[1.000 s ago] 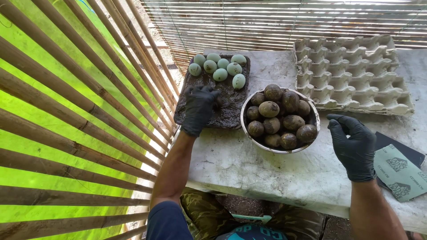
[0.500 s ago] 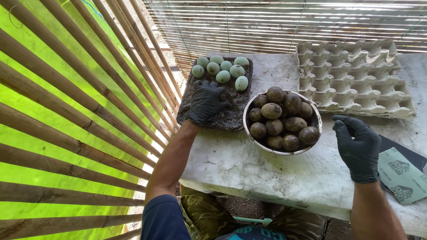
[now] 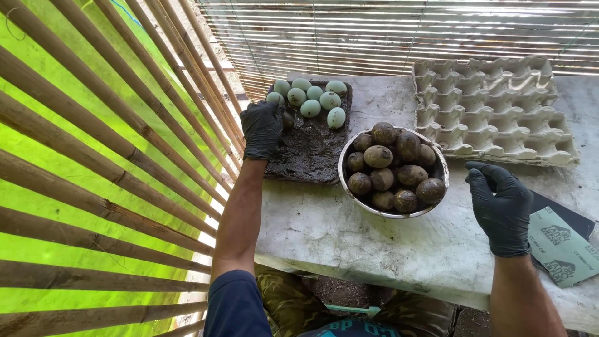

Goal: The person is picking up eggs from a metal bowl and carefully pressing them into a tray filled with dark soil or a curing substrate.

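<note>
My left hand (image 3: 262,126), in a black glove, rests curled over a mud-coated egg (image 3: 287,120) at the left edge of a dark muddy tray (image 3: 312,156). Several pale green eggs (image 3: 311,98) lie at the tray's far end. A round metal bowl (image 3: 393,213) heaped with mud-coated eggs (image 3: 395,165) stands right of the tray. My right hand (image 3: 499,206), also gloved in black, hovers empty with fingers apart, just right of the bowl.
An empty grey egg carton (image 3: 493,109) sits at the back right of the pale stone table (image 3: 349,237). Green sandpaper sheets (image 3: 561,246) lie near the right edge. Bamboo slats (image 3: 106,137) close off the left side and back.
My left hand has slid further up the tray's left side toward the pale green eggs and curled over a muddy egg. My right hand has barely moved.
</note>
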